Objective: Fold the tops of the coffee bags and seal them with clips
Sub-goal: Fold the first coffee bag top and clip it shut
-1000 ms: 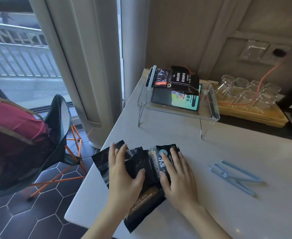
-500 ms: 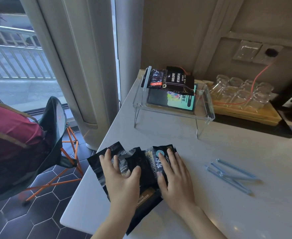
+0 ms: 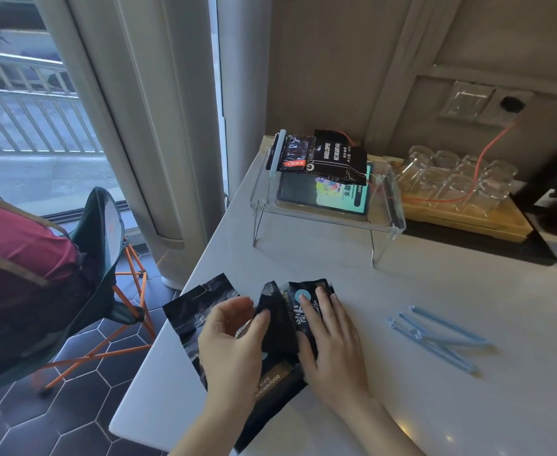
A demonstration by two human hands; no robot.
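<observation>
Black coffee bags lie stacked near the table's front left edge. The upper coffee bag [image 3: 278, 319] has a blue dot and white lettering; its top stands partly folded up. My left hand [image 3: 229, 340] pinches that raised fold between thumb and fingers. My right hand [image 3: 330, 343] lies flat on the bag's right part, pressing it down. A second black bag [image 3: 191, 311] lies under it and sticks out to the left. Light blue clips [image 3: 435, 337] lie loose on the table to the right of my hands. Another bag [image 3: 323, 156] with a blue clip along its end sits on the clear stand.
A clear acrylic stand [image 3: 385, 222] holds a tablet at the back of the white table [image 3: 402, 406]. A wooden tray [image 3: 468, 215] of upturned glasses with an orange cable stands behind right. Left of the table are a folding chair [image 3: 106, 245] and a drop to the floor.
My left hand has lifted from lying flat and now pinches the bag's top, which stands raised. My right hand stays pressed on the bag. The view has shifted slightly.
</observation>
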